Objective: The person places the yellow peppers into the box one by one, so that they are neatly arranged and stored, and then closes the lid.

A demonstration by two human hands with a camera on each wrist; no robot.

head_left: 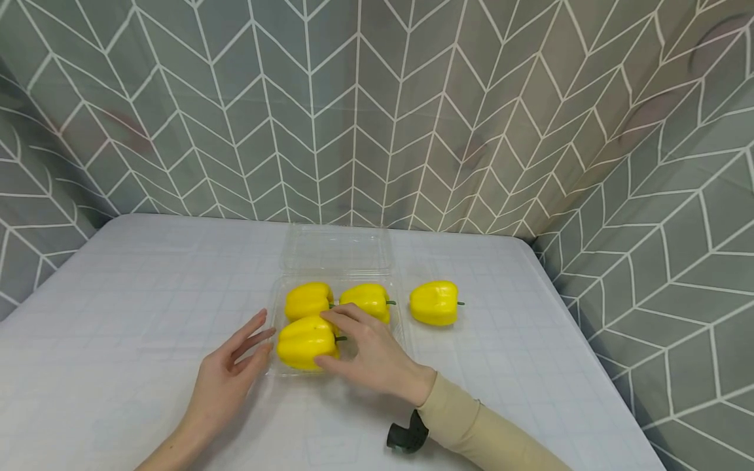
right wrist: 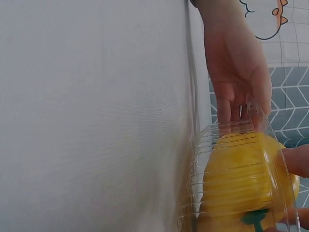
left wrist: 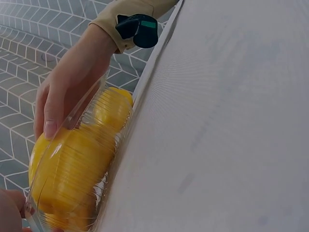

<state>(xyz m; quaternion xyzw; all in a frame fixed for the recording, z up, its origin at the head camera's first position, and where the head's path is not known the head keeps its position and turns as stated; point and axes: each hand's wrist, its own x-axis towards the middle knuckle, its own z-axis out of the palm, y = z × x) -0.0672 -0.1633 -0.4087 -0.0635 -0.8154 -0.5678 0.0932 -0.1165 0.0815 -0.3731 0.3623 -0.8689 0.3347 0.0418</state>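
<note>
A clear plastic clamshell container lies open on the table, its hinged lid folded back. Three yellow bell peppers sit in its base: a back-left pepper, a back-right pepper and a front-left pepper. My right hand holds the front-left one between thumb and fingers, at its stem end. At the container's left edge is my left hand, its fingers extended and touching the rim. The container's ribbed wall partly covers the front pepper in the right wrist view.
Another yellow bell pepper lies on the table to the right of the container, stem pointing right. A pale cloth covers the table. A patterned curtain hangs behind. A black wrist device sits by the right sleeve.
</note>
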